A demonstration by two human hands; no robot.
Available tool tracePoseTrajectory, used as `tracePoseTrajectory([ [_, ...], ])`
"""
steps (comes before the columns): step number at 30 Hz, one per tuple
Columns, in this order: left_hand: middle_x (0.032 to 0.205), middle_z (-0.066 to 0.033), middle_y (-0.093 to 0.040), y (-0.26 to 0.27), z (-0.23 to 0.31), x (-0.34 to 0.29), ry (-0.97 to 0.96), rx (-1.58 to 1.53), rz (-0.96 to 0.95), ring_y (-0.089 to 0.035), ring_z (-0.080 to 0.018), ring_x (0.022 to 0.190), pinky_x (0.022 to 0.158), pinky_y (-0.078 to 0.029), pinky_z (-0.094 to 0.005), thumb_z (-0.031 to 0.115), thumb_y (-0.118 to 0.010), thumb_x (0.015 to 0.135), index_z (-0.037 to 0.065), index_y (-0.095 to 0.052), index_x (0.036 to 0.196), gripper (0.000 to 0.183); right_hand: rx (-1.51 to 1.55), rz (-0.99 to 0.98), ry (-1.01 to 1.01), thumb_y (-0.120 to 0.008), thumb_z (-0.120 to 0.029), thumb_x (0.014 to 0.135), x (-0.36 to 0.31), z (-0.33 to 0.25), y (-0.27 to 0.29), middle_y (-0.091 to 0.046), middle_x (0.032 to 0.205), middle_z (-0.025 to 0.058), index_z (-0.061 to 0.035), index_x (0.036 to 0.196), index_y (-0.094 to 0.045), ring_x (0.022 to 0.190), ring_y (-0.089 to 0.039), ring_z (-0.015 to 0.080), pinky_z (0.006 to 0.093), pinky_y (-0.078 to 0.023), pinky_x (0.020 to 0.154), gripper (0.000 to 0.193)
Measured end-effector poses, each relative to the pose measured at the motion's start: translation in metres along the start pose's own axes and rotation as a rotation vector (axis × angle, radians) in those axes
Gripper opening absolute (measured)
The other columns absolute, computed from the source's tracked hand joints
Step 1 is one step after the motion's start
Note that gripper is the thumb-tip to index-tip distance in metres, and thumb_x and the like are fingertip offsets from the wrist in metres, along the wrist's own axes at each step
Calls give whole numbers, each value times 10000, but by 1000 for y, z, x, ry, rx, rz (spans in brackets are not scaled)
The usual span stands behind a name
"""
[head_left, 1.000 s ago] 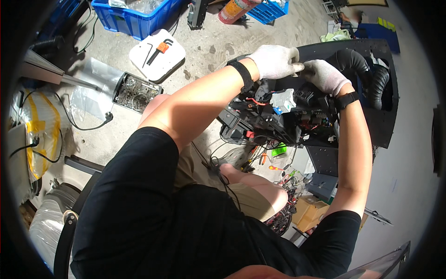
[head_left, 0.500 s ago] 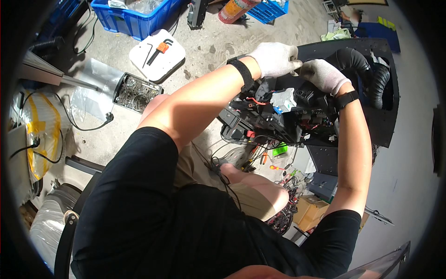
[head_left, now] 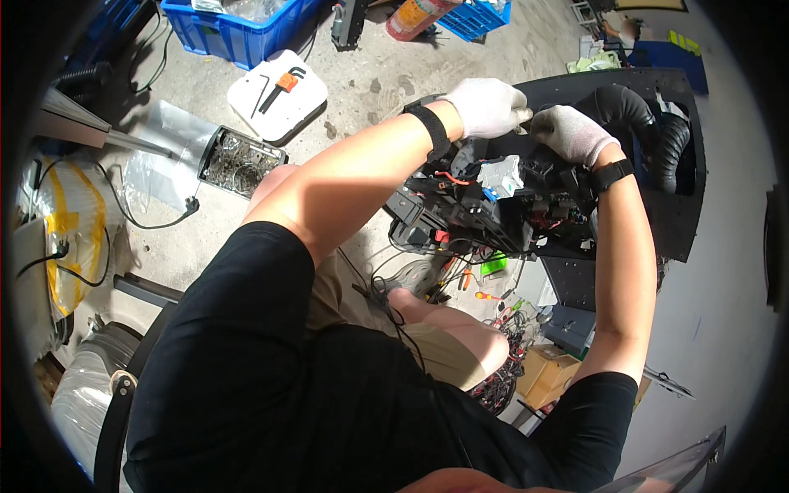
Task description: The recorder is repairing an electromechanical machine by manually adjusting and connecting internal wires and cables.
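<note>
Both of my hands wear whitish gloves and meet above a black machine (head_left: 678,222) with its inner parts exposed. My left hand (head_left: 491,108) has curled fingers pinched near the thumb, at the machine's upper left part. Close beside it, my right hand (head_left: 571,133) is closed with its fingertips turned toward the left one. Whatever lies in either pinch is too small or hidden to make out. Below the hands sit a white-grey connector block (head_left: 500,176) and an orange-red wire (head_left: 452,178). Thick black corrugated hoses (head_left: 674,148) curve just right of my right hand.
Hex keys in an orange holder (head_left: 285,82) lie on a white stool-like pad (head_left: 300,107). Nearby are a metal tray of small hardware (head_left: 238,164) and a blue crate (head_left: 238,37). Loose cables and hand tools, including a screwdriver (head_left: 487,297), lie near my feet, beside a cardboard box (head_left: 546,374).
My left hand has shifted very slightly, its fingertips lowering a little beside the right hand. My right hand stays almost where it was.
</note>
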State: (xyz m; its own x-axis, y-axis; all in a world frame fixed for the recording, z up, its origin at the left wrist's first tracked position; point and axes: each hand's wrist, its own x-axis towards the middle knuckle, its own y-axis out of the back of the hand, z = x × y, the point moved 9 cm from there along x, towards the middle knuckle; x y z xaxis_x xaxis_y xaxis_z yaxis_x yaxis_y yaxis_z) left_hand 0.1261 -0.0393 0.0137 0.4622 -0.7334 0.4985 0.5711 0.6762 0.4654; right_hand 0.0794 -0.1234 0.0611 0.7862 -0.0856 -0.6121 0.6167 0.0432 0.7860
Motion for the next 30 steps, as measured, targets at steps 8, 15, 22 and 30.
tracePoseTrajectory([
  [8, 743, -166, -709, -32, -24, -16, 645, -747, -268, -661, -242, 632, 666, -535, -382, 415, -529, 1011, -45, -707, 999, 493, 2, -36, 18, -685, -179, 897, -1, 4, -3, -727, 967, 234, -10, 1041, -739, 930, -704, 395, 428, -550, 836, 228],
  [15, 848, -172, -724, -15, -13, 1, 257, -262, -152, -702, -263, 728, 740, -560, -401, 430, -523, 1020, -14, -713, 1062, 485, 27, -18, 28, -687, -172, 889, -3, 8, -3, -732, 974, 232, -3, 1026, -739, 941, -708, 394, 426, -550, 841, 224],
  [22, 813, -114, -707, -42, 9, -11, 574, -861, -294, -638, -206, 625, 665, -540, -351, 590, -607, 923, -47, -702, 1007, 649, 103, 4, 22, -695, -177, 866, -8, 17, -7, -734, 984, 228, -5, 1057, -728, 940, -710, 396, 429, -554, 827, 259],
  [30, 1216, -330, -659, -48, 34, -27, 415, -401, -234, -649, -416, 1183, 1014, -505, -407, 552, -806, 771, -137, -451, 1356, 971, 45, 157, -10, -631, -181, 906, -13, 17, -2, -704, 945, 251, -7, 999, -710, 956, -666, 449, 461, -534, 828, 212],
])
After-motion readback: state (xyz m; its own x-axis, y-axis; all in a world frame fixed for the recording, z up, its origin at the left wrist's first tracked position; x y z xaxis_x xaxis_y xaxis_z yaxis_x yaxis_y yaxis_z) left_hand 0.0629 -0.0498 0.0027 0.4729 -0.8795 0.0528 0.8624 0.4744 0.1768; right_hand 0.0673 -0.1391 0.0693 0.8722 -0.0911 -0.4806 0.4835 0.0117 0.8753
